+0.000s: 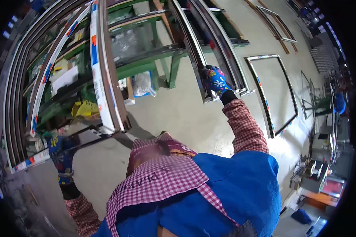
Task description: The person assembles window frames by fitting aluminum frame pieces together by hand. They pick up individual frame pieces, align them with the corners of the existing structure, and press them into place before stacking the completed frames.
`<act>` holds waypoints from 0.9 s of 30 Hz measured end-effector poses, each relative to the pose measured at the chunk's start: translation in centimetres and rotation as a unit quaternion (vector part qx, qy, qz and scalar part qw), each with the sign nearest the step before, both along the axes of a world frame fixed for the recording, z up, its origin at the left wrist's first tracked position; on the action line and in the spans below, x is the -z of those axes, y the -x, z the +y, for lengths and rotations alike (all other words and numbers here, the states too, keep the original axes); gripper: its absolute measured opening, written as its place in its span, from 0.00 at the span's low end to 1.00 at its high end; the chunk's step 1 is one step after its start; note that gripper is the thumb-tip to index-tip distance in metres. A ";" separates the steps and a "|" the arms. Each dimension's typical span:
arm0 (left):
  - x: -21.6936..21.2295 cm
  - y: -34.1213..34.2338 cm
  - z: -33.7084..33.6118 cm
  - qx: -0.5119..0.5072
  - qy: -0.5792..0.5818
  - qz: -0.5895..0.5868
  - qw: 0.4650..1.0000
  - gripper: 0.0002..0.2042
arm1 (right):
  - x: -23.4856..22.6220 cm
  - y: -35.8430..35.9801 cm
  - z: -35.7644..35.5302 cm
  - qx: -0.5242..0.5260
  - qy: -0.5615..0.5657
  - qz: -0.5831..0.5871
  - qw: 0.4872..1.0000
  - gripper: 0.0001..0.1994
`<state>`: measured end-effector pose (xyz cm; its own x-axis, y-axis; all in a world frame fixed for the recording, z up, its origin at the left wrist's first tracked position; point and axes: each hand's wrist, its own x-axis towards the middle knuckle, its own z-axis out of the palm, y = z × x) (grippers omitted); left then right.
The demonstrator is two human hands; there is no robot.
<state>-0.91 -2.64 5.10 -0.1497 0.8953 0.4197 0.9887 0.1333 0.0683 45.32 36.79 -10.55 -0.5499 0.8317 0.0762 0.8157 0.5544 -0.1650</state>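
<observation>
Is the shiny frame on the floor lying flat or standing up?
Lying flat. The rectangular frame rests on the concrete floor, bare floor showing through its middle, right of the person's gloved right hand.

Glossy metal frame [221, 51], cloth gloves [217, 81]

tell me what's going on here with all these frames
A person in a blue jacket and checked apron stands at a green rack loaded with long metal window-frame profiles. The right hand, in a flowered glove, grips the end of a dark frame section. The left hand, gloved the same, holds the lower end of another dark bar beside a white taped profile. A finished rectangular frame lies on the concrete floor to the right.
</observation>
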 end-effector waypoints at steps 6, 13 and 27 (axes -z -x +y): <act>0.4 0.2 1.1 0.006 0.002 0.020 1.000 0.12 | 5.3 3.1 -1.7 0.057 0.551 0.441 0.706 0.26; 0.1 -0.4 1.1 0.004 -0.015 -0.005 1.000 0.21 | 10.1 10.5 -8.3 -0.007 0.734 0.621 0.274 0.27; 0.4 0.1 0.7 -0.022 0.028 0.051 0.998 0.24 | -6.5 16.6 -12.8 -0.088 0.440 0.563 0.694 0.28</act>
<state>-0.97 -1.98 4.68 -0.1488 0.9111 0.3844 0.9832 0.1779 -0.0411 28.67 24.03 -4.06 -0.6520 0.7568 0.0451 -0.1726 -0.0903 -0.9808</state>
